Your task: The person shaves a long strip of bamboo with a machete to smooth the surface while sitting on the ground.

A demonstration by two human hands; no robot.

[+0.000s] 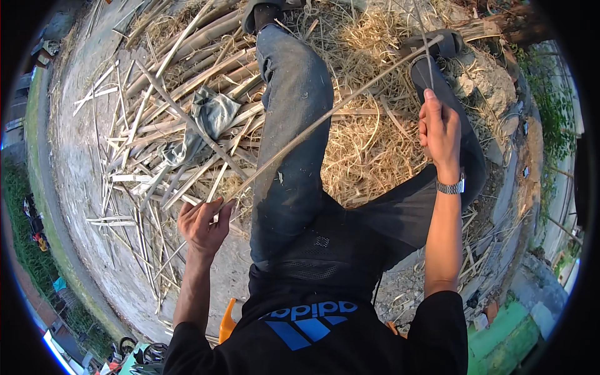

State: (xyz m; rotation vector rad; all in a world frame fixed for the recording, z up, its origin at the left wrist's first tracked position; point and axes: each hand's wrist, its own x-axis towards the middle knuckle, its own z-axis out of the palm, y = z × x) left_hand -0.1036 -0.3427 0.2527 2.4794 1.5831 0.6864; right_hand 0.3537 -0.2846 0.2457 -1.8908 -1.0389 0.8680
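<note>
While the long, pale brown, woody strip (303,138) slants over the left thigh of the faded dark denim trousers (294,81), the left hand (205,228) pinches its near end beside them; the right hand (441,128), over their right shin, closes on a thin grey strand (429,65), material unclear. A light, steady pinch clear of sharp edges should work best. Count: two hands, one strip, one strand, one crumpled grey-green cloth (215,112) left of the trousers; pale loose strips (212,31) there defy counting.
</note>
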